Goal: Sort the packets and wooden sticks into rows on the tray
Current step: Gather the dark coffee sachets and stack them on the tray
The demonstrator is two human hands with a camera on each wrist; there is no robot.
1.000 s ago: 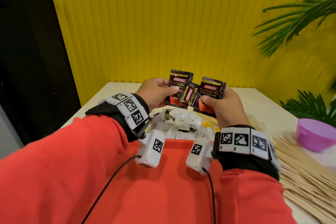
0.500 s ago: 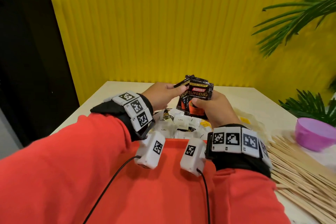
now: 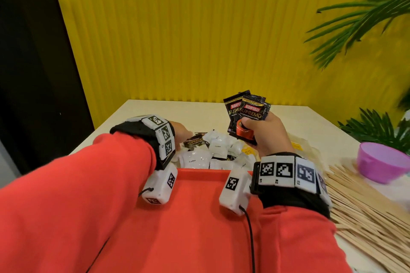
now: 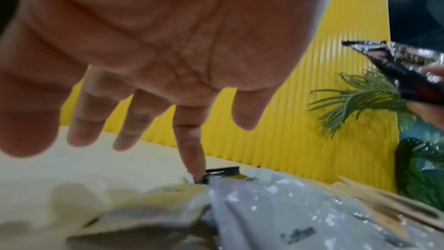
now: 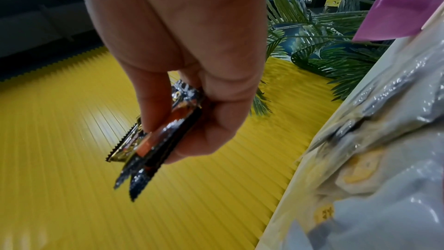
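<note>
My right hand (image 3: 259, 133) holds a small stack of black coffee packets (image 3: 246, 113) upright above the pile, pinched between thumb and fingers (image 5: 153, 105); the same black coffee packets (image 5: 153, 140) show edge-on in the right wrist view. My left hand (image 3: 182, 131) is lowered over the pile of white packets (image 3: 213, 150), its fingers (image 4: 190, 140) spread and straight, one fingertip touching a black packet (image 4: 222, 171) lying there. That black packet (image 3: 195, 141) is in the head view too. The red tray (image 3: 199, 217) lies close in front of me. Wooden sticks (image 3: 363, 210) are heaped on the right.
A purple bowl (image 3: 383, 162) stands at the right behind the sticks. Yellow packets in clear wrapping (image 3: 297, 146) lie behind my right hand. A yellow ribbed wall closes off the far table edge, with green plants to the right.
My left hand let go of the black packets and dropped to the pile. My right hand now holds the gathered stack alone, moved a little to the right.
</note>
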